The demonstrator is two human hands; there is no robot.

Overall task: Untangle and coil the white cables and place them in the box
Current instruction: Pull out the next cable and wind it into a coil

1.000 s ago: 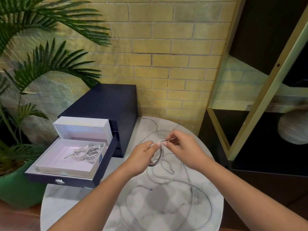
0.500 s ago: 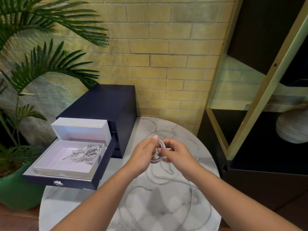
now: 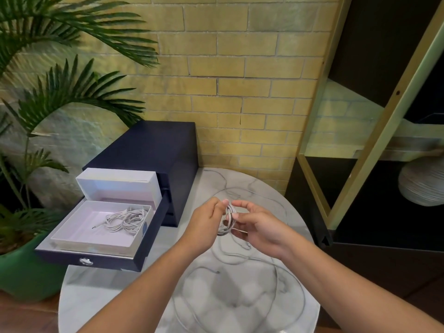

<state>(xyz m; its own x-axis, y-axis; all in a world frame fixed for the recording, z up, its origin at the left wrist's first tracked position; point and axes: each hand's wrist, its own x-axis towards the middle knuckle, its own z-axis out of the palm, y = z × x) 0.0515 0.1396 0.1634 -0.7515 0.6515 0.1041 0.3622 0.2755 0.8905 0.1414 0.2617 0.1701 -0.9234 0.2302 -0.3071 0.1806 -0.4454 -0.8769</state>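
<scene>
My left hand [image 3: 205, 223] and my right hand [image 3: 258, 224] meet above the round marble table [image 3: 108, 289], both pinching a small coil of white cable [image 3: 228, 221] held upright between them. Loose white cables [image 3: 276, 272] lie in wide loops on the table below and behind my hands. The open white box [image 3: 79, 233] rests in the pulled-out drawer at the left, with a bundle of coiled white cables [image 3: 125, 219] in it. Its lid stands upright behind it.
A dark blue drawer unit [image 3: 149, 152] stands on the table's back left, its drawer [image 3: 101, 260] pulled out over the edge. A potted palm [image 3: 26, 272] stands at left, a brick wall behind, a dark shelf with gold frame [image 3: 360, 164] at right.
My right hand drew its cable end in to the coil, then slid down and right along it with fingers opening around the loop. My left hand kept its pinch on the coil.
</scene>
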